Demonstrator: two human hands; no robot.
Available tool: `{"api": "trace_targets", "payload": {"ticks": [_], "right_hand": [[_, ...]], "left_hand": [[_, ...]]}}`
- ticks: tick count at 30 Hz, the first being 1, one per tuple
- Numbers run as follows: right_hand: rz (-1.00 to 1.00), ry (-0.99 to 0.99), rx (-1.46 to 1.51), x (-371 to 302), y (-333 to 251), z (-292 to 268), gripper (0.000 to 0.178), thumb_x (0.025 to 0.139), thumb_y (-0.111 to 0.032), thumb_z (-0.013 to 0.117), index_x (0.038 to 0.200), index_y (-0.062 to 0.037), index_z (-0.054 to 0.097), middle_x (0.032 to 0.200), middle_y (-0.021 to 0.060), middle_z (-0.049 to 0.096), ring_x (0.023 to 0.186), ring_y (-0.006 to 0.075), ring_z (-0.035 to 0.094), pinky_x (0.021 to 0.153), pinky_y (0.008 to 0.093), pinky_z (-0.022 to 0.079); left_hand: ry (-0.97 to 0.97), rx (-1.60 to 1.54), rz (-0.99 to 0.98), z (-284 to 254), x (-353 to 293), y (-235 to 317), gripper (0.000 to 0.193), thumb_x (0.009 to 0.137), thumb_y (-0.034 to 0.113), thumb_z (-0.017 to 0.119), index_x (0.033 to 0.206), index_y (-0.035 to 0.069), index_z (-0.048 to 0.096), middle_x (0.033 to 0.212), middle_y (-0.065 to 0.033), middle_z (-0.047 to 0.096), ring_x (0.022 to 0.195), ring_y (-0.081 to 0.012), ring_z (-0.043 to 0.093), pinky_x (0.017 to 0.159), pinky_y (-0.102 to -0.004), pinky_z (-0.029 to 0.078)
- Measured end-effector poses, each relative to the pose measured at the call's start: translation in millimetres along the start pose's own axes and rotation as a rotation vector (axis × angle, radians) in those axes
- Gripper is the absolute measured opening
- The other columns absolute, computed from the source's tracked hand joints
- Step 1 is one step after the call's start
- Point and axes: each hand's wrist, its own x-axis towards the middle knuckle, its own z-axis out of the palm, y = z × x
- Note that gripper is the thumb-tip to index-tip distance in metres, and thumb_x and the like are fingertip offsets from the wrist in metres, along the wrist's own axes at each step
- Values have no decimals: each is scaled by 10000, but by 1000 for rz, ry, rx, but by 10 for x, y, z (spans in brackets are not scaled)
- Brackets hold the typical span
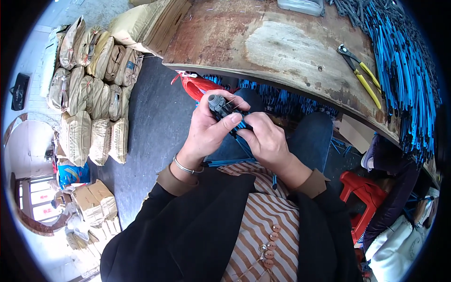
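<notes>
Clasping the black part (219,106) above the lap (312,134), the left hand (210,123) curls around it; the right hand (268,137) pinches its lower end. Loosening the left grip could drop it.

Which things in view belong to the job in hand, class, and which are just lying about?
Belonging, it seems:
dark ribbed piece, between left hand and right hand
thin blue rods, coloured like the blue bits at the fingers

Apparently lying about:
yellow-handled pliers, untouched
stacked brown sacks
cardboard box
</notes>
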Motion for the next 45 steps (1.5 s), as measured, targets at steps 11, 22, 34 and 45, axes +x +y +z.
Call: {"api": "trace_targets", "payload": {"ticks": [11, 22, 34, 45], "right_hand": [[83, 13, 66, 4, -43, 19, 164, 738, 12, 637, 889, 20, 572, 812, 168, 570, 677, 324, 598, 573, 364, 492], [-4, 65, -91, 14, 26, 48, 204, 717, 43, 626, 913, 43, 570, 831, 170, 588, 678, 306, 595, 586, 348, 490], [34, 47, 28, -37, 68, 65, 197, 720, 39, 628, 904, 53, 562, 821, 180, 582, 733, 327, 594, 646, 362, 497], [51, 41, 46, -45, 53, 35, 130, 744, 50, 591, 872, 44, 574, 781, 181, 584, 666, 312, 592, 593, 349, 480]], "left_hand": [[-31, 34, 12, -44, -55, 10, 334, 804, 55, 622, 1087, 32, 447, 1005, -142, 577, 961, -236, 569, 878, -382, 444], [43, 48, -38, -13, -10, 8, 311, 799, 50, 627, 1062, 20, 463, 992, -128, 583, 936, -218, 574, 875, -364, 439], [54, 77, -47, -67, 48, -5, 331, 804, 8, 616, 1084, 11, 440, 984, -106, 591, 924, -164, 572, 832, -316, 464], [-138, 3, -1, -137, 7, -17, 371, 797, 3, 620, 1114, 27, 427, 1022, -133, 587, 963, -196, 568, 857, -336, 459]]}}
